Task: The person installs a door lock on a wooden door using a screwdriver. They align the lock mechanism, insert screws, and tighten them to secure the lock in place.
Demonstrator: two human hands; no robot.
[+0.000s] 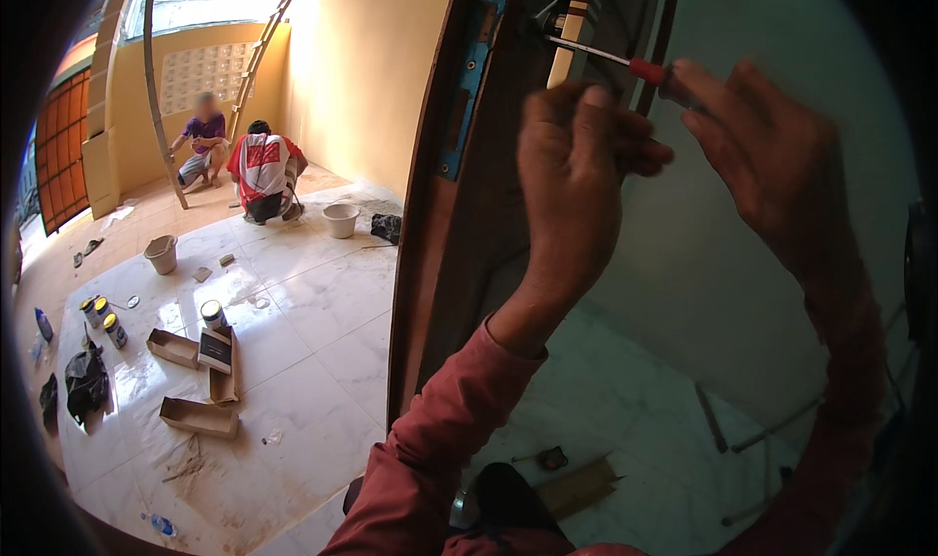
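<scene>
My right hand [767,155] is closed on a screwdriver [647,70] with a red and dark handle. Its metal shaft points left across a light-coloured handle plate [563,65] on the dark wooden door [489,234]. A metal door lever [549,11] is near the screwdriver's tip; whether they touch I cannot tell. My left hand [575,180] is just below the plate, fingers curled and thumb raised. What those fingers hold, if anything, is hidden. Along the door's edge runs a lock faceplate [474,72] covered in blue, with screws in it.
Two people [264,170] crouch by the yellow wall [362,67]. Cardboard boxes [198,417], several cans [115,331], buckets [340,221] and a black bag [86,380] lie on the tiled floor [322,346]. A cardboard piece [583,488] lies near my legs.
</scene>
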